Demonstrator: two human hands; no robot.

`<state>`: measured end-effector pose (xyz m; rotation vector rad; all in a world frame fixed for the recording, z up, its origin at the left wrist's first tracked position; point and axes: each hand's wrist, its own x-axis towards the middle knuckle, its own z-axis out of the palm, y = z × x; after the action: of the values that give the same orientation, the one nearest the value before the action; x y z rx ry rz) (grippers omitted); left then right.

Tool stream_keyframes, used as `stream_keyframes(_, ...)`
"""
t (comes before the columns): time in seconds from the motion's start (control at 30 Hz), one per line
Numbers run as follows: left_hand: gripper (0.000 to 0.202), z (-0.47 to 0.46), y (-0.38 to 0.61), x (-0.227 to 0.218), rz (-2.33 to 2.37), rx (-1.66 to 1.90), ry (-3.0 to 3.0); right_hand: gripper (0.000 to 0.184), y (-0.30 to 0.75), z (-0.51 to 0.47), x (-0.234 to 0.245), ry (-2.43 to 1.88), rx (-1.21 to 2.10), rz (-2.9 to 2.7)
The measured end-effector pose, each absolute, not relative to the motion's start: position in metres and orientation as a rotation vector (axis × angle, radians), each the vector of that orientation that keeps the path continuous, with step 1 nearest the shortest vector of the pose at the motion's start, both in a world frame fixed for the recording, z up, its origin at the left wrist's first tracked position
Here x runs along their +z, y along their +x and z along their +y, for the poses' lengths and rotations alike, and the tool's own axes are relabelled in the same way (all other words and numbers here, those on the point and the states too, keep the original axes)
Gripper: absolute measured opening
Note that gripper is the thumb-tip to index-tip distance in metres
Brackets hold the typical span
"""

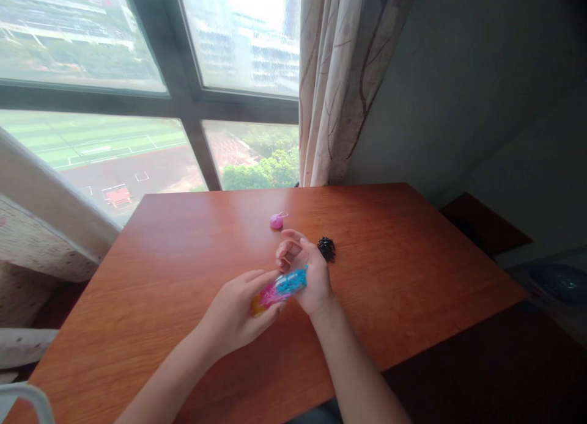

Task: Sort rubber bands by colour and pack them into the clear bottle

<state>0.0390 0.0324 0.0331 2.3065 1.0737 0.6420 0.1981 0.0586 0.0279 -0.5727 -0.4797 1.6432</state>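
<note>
My left hand (238,308) is wrapped around a clear bottle of small rubber bands (279,289), tilted on its side. Its contents lie in layers of yellow, pink and blue, with the blue end toward my right palm. Palm up and fingers loosely curled, my right hand (312,277) is cupped at that end; whether any bands lie in it is hard to see. Beyond my fingers a pink cap (276,221) with a thin loop rests on the table. A small heap of black bands (326,249) lies just right of my right hand.
The brown wooden table (183,253) reaches to a window (183,94) at the back. Patterned curtains (330,82) hang on both sides. A white curved rail (32,393) is at the lower left, and a dark surface (486,363) lies past the table's right front edge.
</note>
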Motion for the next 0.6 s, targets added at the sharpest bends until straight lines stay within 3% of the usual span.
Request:
stream_keyframes(0.2, 0.034, 0.033, 0.035, 0.034, 1.077, 0.575, 2.483, 0.032, 0.198, 0.062, 0.02, -0.612, 1.674, -0.477)
stream_keyframes(0.6, 0.042, 0.026, 0.049, 0.025, 1.264, 0.754, 2.38, 0.035, 0.189, 0.055, 0.026, -0.726, 1.396, -0.548)
